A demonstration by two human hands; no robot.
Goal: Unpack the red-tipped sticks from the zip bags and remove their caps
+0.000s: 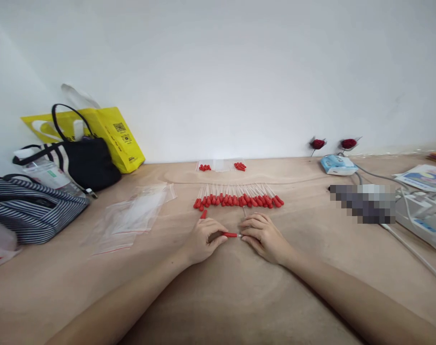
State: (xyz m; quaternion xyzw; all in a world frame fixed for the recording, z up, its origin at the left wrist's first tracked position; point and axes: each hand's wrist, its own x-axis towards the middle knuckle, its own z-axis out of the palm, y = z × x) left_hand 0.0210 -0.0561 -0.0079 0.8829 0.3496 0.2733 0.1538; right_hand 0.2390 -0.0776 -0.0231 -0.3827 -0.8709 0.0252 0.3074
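Note:
My left hand (204, 241) is closed in a pinch around a slim red sleeve-like piece (231, 235), which points toward the right hand. Facing it, my right hand (264, 238) pinches a thin pale stick whose clear tip (240, 235) sits at the end of the red piece; whether the two are joined I cannot tell. Another red piece (204, 214) shows just above the left fingers. Beyond both hands lies a row of pale thin sticks with red ends (235, 200), side by side, red ends toward me. A pale stick (244, 211) shows above the right fingers.
Clear zip bags (135, 215) lie to the left; another bag with red pieces (223, 165) is by the wall. Striped (52, 211), black (90, 163) and yellow bags (126, 143) stand at left. A tissue pack (338, 164) and white power strips (428, 215) are right.

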